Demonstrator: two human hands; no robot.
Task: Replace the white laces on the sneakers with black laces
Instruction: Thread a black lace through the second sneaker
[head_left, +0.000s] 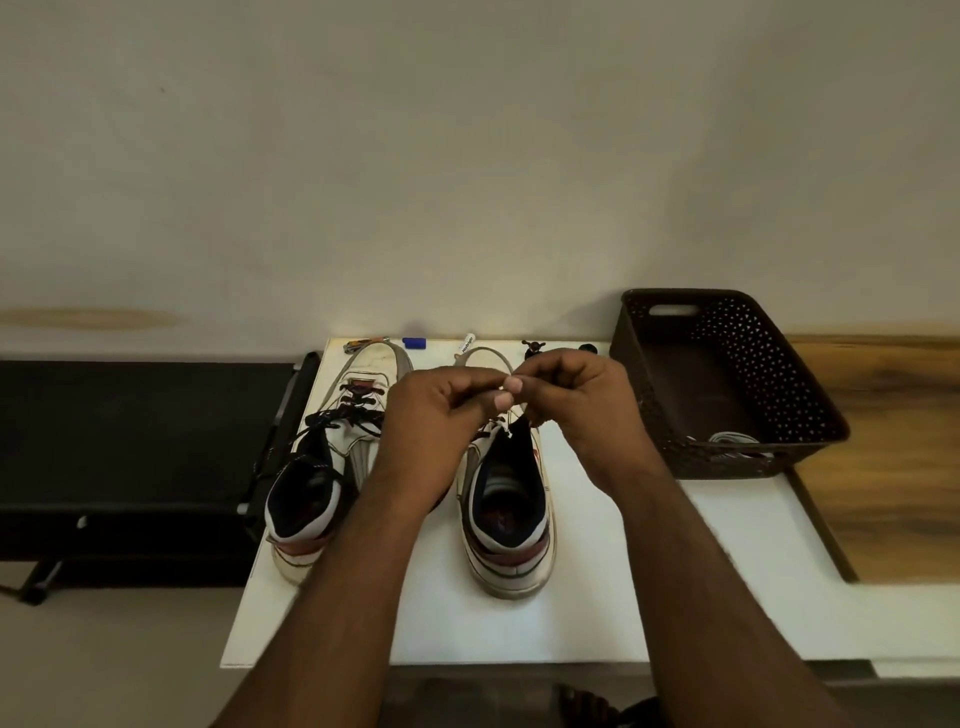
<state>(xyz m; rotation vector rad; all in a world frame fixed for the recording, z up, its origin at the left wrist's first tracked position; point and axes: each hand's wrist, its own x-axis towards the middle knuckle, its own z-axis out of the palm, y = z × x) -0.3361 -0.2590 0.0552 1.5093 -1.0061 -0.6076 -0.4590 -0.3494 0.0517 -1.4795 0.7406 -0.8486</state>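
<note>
A plain pale wall fills the upper half of the head view, and below it a white board lies on a wood-grain table. Two sneakers stand on the board, toes toward 12 o'clock. The left sneaker already carries black laces, loosely crossed. The right sneaker sits under the hands, its long axis running from 6 to 12 o'clock.

Above its tongue the left hand and right hand meet, fingers curled and tips pressed together, pinching a thin black lace that drops toward the upper eyelets at 6 o'clock from the fingertips. How far up it is threaded cannot be told, since the hands cover the eyelets. Both hands are equally near; the next eyelet probably lies directly below the pinch.

At 3 o'clock a dark basket holds what looks like the removed white laces. Small items line the board's far edge.
</note>
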